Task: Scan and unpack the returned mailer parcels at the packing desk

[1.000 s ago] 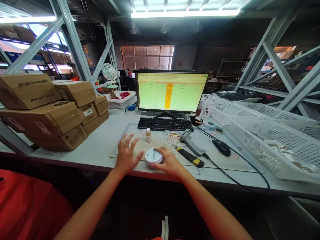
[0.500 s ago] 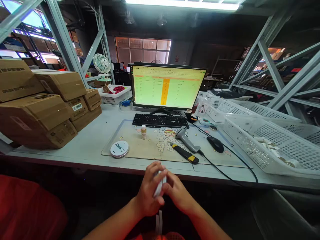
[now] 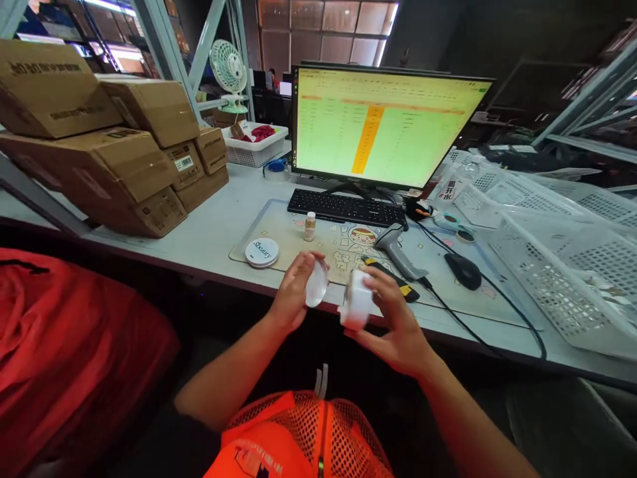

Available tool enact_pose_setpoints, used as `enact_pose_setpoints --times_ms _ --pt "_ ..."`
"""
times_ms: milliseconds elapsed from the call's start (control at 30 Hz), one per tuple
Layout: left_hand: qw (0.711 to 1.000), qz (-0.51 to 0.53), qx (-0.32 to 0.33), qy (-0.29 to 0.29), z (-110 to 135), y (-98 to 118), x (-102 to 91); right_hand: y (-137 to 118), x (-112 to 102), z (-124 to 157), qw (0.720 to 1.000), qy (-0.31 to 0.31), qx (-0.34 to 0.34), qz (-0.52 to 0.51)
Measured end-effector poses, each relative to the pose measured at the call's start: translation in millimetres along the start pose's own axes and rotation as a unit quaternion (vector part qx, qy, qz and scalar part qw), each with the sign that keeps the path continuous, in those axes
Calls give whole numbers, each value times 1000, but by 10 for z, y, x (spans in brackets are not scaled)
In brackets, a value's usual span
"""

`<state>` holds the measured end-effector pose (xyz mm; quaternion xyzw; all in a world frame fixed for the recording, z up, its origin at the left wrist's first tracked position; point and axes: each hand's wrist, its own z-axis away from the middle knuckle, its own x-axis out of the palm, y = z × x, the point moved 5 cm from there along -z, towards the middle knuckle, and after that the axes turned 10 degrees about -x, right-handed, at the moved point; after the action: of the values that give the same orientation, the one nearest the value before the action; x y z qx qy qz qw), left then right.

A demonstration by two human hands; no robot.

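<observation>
My left hand (image 3: pixel 293 292) is closed round a thin round clear lid (image 3: pixel 316 283), held on edge in front of the desk. Just right of it my right hand (image 3: pixel 393 318) grips a white round jar (image 3: pixel 357 307); the two parts are a small gap apart. Both hands hover at the front edge of the grey desk (image 3: pixel 213 232), above my lap. A second white round tin (image 3: pixel 261 251) with lettering lies flat on the desk mat (image 3: pixel 293 236), left of my hands. A small bottle (image 3: pixel 310 226) stands behind it.
A monitor (image 3: pixel 378 126), keyboard (image 3: pixel 346 208), barcode scanner (image 3: pixel 398 249), utility knife (image 3: pixel 398 282) and mouse (image 3: pixel 462 271) lie beyond my hands. Cardboard boxes (image 3: pixel 114 153) are stacked at the left, white mesh baskets (image 3: pixel 562 265) at the right. An orange mesh basket (image 3: pixel 303 438) sits below.
I lifted the white jar off the mat, brought it toward me, and have now pulled its clear lid off with the left hand. The camera has tilted down and moved closer.
</observation>
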<state>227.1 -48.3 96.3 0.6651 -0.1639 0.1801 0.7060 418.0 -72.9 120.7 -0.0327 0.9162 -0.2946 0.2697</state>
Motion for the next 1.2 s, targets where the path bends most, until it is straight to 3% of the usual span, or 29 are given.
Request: enact_pose_setpoints --times_ms 67,133,233,333,433,533,633,767,900,967,1033,1133,1200 --pt "980 -157 123 -20 94 217 5 66 -42 62 985 51 78 -145" --pt "920 -320 213 -77 235 364 105 109 -19 109 956 77 133 -249" --pt "817 -487 261 -166 400 445 267 147 39 139 933 79 191 -296" --pt "751 -570 285 -172 464 481 334 165 58 152 923 73 216 -311" --pt "743 -581 297 -146 494 505 338 174 70 170 904 77 212 -364" --pt "752 -568 310 -126 555 532 357 162 155 171 862 62 201 -460" --pt "740 -584 314 -113 617 552 421 154 249 154 838 51 195 -507" --pt "703 -641 297 -89 650 552 499 182 305 160 842 42 216 -492" --pt "677 -665 297 -104 677 535 541 211 260 187 860 78 218 -455" --pt "684 -660 291 -109 670 549 527 218 247 206 862 93 217 -450" --pt "714 -634 273 -121 637 569 484 218 251 228 849 97 220 -471" --pt "811 -516 239 -137 548 571 371 213 234 253 829 106 219 -503" --pt "900 -364 202 -130 461 492 265 216 187 248 850 118 213 -467"
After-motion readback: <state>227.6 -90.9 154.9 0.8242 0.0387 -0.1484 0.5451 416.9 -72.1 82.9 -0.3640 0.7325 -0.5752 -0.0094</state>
